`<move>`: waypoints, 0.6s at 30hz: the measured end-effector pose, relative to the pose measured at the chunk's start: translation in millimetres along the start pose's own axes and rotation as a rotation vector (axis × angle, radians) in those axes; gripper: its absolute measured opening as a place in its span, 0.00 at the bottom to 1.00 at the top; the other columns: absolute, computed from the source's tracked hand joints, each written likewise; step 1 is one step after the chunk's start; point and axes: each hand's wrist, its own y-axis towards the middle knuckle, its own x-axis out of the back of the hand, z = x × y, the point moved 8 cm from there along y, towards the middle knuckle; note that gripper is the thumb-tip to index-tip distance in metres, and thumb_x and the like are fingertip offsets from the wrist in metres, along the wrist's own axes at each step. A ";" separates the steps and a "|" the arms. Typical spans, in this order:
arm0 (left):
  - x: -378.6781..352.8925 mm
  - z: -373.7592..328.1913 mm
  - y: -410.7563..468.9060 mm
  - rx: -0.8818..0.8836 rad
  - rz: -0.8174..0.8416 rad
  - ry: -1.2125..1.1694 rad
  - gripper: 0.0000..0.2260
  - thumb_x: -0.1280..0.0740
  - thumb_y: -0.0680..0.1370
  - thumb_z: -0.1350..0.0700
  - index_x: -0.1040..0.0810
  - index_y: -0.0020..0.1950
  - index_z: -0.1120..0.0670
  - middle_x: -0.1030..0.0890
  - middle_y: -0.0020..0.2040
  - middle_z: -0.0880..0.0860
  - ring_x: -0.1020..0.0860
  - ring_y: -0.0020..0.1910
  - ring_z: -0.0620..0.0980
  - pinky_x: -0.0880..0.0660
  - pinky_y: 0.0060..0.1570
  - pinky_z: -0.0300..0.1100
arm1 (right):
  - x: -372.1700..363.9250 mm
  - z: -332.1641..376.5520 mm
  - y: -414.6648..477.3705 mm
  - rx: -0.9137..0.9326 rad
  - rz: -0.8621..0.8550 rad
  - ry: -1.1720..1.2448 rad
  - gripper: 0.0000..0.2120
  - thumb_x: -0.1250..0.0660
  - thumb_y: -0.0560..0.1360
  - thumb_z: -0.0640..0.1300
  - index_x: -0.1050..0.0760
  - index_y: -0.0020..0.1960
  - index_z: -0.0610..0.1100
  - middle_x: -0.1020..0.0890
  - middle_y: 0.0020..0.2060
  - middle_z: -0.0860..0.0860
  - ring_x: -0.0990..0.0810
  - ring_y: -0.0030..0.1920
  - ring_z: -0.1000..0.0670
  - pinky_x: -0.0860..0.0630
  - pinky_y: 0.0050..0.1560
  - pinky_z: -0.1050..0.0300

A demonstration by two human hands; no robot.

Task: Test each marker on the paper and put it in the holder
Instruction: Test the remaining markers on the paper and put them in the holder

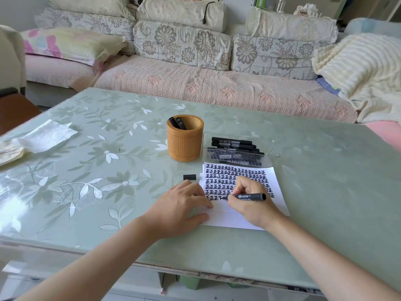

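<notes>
My right hand (249, 203) grips a black marker (251, 196) with its tip on the white paper (280, 200), at the end of the lowest row of black characters. My left hand (182, 205) lies flat with its fingers pressing the paper's left edge. The marker's black cap (189, 177) lies on the table just left of the paper. An orange-brown round holder (185, 139) stands behind the paper with two black markers (179, 122) in it. A clear tray (239, 145) to its right holds several black markers (234, 148).
The green floral glass-topped table (108, 170) carries a white tissue (46, 135) at its far left. A sofa (195, 61) with cushions runs behind the table. A cream blanket (364, 68) lies at the right.
</notes>
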 end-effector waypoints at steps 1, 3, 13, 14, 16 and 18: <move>0.1 -0.1 -0.1 0.000 0.001 0.000 0.11 0.35 0.75 0.41 0.20 0.55 0.41 0.26 0.52 0.43 0.28 0.53 0.45 0.31 0.48 0.35 | 0.9 0.4 -0.3 0.002 -0.001 0.003 0.11 0.32 0.67 0.39 0.35 0.34 0.45 0.29 0.29 0.51 0.33 0.32 0.52 0.37 0.33 0.58; 0.1 -0.2 -0.1 0.001 0.003 -0.001 0.11 0.35 0.75 0.41 0.20 0.55 0.41 0.26 0.52 0.43 0.28 0.52 0.45 0.30 0.48 0.36 | 1.9 0.3 -1.5 0.008 -0.003 0.005 0.13 0.30 0.69 0.36 0.34 0.34 0.44 0.28 0.30 0.50 0.33 0.31 0.52 0.37 0.32 0.59; 0.2 -0.3 0.0 -0.002 0.004 -0.009 0.11 0.35 0.75 0.42 0.20 0.56 0.41 0.26 0.52 0.43 0.28 0.53 0.45 0.31 0.49 0.36 | -0.6 -0.7 -1.1 0.018 0.028 -0.015 0.11 0.30 0.68 0.42 0.33 0.34 0.45 0.27 0.30 0.54 0.30 0.34 0.53 0.33 0.36 0.58; 0.1 -0.4 -0.3 -0.005 0.003 -0.009 0.11 0.35 0.75 0.42 0.20 0.55 0.41 0.26 0.52 0.43 0.28 0.53 0.45 0.31 0.49 0.35 | -1.0 0.4 -1.3 0.019 0.033 -0.014 0.11 0.30 0.68 0.42 0.33 0.34 0.45 0.28 0.30 0.54 0.30 0.33 0.53 0.34 0.36 0.58; 0.1 0.1 -0.5 -0.007 0.002 -0.006 0.11 0.35 0.75 0.42 0.20 0.55 0.41 0.26 0.52 0.43 0.28 0.53 0.45 0.32 0.49 0.34 | -2.3 1.4 -1.1 0.004 0.050 -0.011 0.10 0.32 0.67 0.40 0.34 0.35 0.44 0.30 0.30 0.54 0.32 0.32 0.53 0.35 0.35 0.57; 0.4 0.2 -0.1 -0.010 0.000 -0.005 0.11 0.35 0.75 0.42 0.20 0.56 0.41 0.26 0.52 0.43 0.29 0.53 0.45 0.32 0.49 0.34 | -2.6 2.1 -0.4 -0.018 0.057 0.000 0.10 0.33 0.66 0.39 0.35 0.34 0.45 0.31 0.29 0.55 0.32 0.31 0.54 0.37 0.35 0.57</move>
